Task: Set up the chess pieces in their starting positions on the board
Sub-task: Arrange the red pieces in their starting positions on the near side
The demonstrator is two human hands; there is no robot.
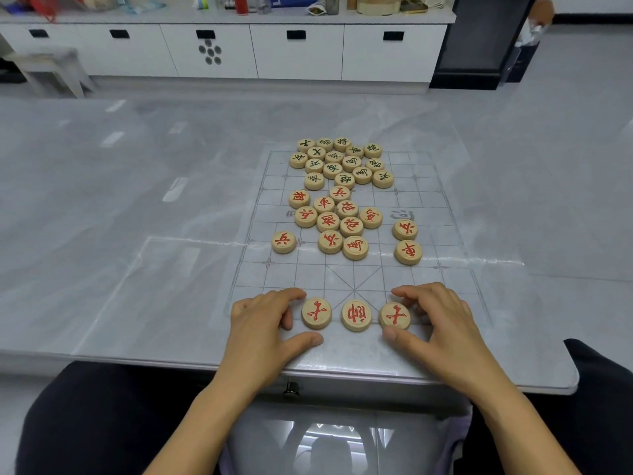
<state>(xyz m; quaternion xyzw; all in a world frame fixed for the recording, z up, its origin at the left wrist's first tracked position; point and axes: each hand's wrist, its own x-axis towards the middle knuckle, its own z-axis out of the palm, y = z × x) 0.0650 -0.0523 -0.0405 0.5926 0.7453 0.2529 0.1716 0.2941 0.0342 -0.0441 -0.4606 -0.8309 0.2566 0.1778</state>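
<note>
Three red pieces lining the board's near edge

Three round pale wooden pieces with red characters [356, 315] are sitting in a row on the thin translucent grid-printed board [428, 207]. The right hand [442, 323] is pinching the rightmost piece [394, 316]. The left hand [263, 323] is curving round the leftmost piece [316, 313], contact unclear. Loose red-lettered discs [335, 221] are lying mid-board, green-lettered discs [342, 162] clustering beyond. The grey marbled table [137, 200] is carrying everything, white cabinets [298, 53] blurring behind.

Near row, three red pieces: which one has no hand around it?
The middle piece. The left piece sits inside the curl of the left hand, the right piece inside that of the right hand; only the middle one stands free.
</note>
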